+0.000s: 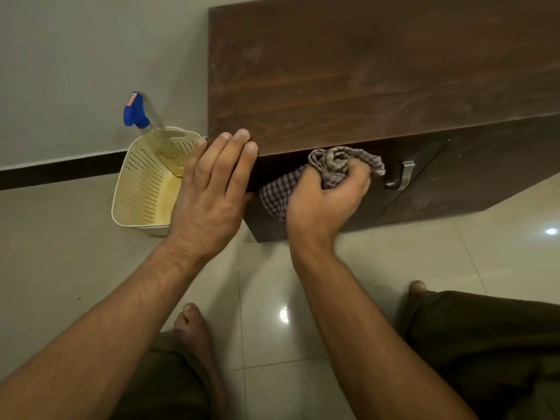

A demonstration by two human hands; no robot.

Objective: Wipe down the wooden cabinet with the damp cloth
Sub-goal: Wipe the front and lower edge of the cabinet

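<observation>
Head view: A person crouches barefoot on a glossy pale tiled floor (272, 344) before a low, dark brown wooden cabinet (378, 71), seen from above. The right hand (327, 198) is closed in a fist around a bunched grey-and-white checked cloth (333, 165), pressing it against the cabinet's shaded front face just under the overhanging top edge. Part of the cloth bulges above the knuckles, and a loose flap hangs down to the left of the wrist against the door panel. The left hand (212, 189) lies open and flat, fingers extended and close together, with the fingertips resting on the near left corner of the cabinet top; it grips nothing. The two hands sit near each other, the cloth between them and slightly to the right, touching only the right hand. Just right of the cloth, a brushed metal handle (404, 175) projects from the cabinet door, apart from the fabric. To the left of the cabinet, beside the left hand, a cream perforated plastic basket (142, 189) stands on the floor against a grey wall (91, 56), with a clear spray bottle with a blue trigger head (136, 112) leaning inside it. Dark olive trouser legs (485, 344) and bare toes fill the lower frame.
</observation>
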